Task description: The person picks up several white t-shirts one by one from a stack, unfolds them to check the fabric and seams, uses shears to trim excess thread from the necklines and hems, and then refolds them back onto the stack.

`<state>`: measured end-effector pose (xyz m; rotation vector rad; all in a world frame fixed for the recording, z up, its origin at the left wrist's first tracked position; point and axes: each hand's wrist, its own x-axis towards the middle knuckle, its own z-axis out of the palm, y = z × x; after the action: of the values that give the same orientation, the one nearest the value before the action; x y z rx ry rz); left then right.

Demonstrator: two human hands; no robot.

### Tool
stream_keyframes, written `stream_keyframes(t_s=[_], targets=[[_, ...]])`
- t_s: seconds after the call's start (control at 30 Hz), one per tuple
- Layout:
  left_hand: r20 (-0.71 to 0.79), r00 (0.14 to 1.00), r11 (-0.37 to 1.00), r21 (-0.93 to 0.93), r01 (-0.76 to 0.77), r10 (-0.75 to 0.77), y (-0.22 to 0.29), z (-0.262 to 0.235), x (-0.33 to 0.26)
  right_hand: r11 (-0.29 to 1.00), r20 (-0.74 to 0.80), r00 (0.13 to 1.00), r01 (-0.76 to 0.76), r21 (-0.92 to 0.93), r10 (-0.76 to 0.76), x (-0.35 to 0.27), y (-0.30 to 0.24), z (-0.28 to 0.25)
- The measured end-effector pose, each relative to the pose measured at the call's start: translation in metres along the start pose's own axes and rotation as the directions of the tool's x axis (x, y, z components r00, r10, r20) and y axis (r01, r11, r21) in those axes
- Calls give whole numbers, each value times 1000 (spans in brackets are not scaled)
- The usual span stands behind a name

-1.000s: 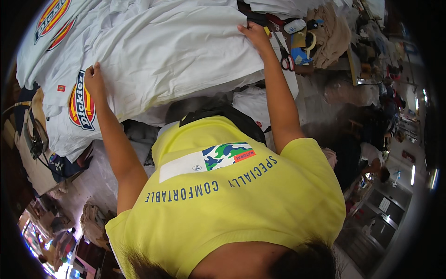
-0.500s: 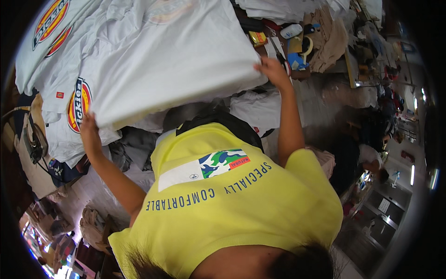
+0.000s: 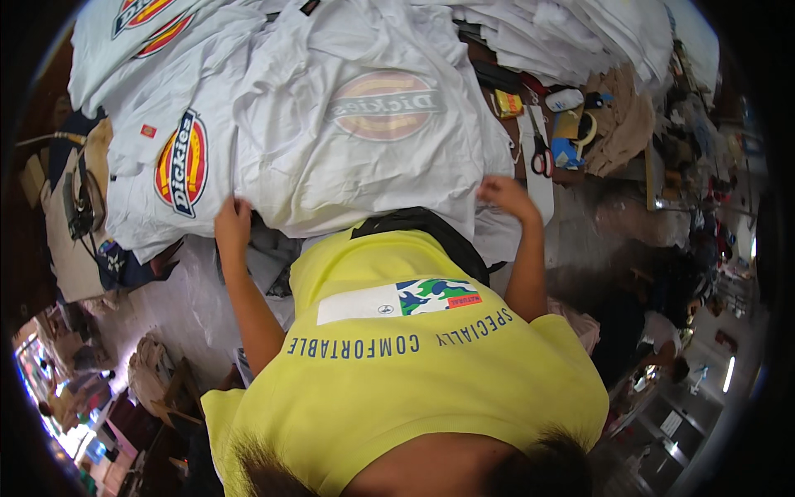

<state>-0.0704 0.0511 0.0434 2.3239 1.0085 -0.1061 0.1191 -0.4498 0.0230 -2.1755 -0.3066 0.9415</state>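
Observation:
A white T-shirt lies spread in front of me on a layer of other white shirts. Its oval print shows faintly and mirrored through the cloth, so it looks turned inside out. My left hand pinches the near left corner at the hem, fingers closed. At the near right corner my right hand has its fingers curled together on the edge of the cloth. Beside my left hand is another white shirt with a bright red and yellow oval print facing up.
Right of the shirt lie scissors, a yellow packet, a tape roll and a white rounded object. White garments are heaped at the far right, beige cloth beside them. A dark object with a cord sits at left.
The shirt, lifted and blurred before, now lies flat with its see-through print in view. Both hands have come lower and closer together, still at its near corners.

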Motion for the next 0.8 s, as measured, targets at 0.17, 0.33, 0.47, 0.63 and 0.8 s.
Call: stream_keyframes(t_s=[0.17,0.33,0.47,0.63,0.8], targets=[[-256,878,884,-133,-447,405,62,-23,29,948,-464,882,216,233,-87,80,-81,-41],[-96,859,864,79,-497,503,73,-3,34,941,-445,854,333,69,-270,139,-109,-36],[-112,915,910,-115,-399,388,51,-7,36,803,-411,832,510,308,-371,128,-126,-29],[24,997,744,-668,-37,71,6,-54,5,834,-305,929,332,441,-208,59,-98,-48],[153,986,767,-640,48,65,-11,-26,-20,940,-297,939,69,-333,-174,32,-72,-54]])
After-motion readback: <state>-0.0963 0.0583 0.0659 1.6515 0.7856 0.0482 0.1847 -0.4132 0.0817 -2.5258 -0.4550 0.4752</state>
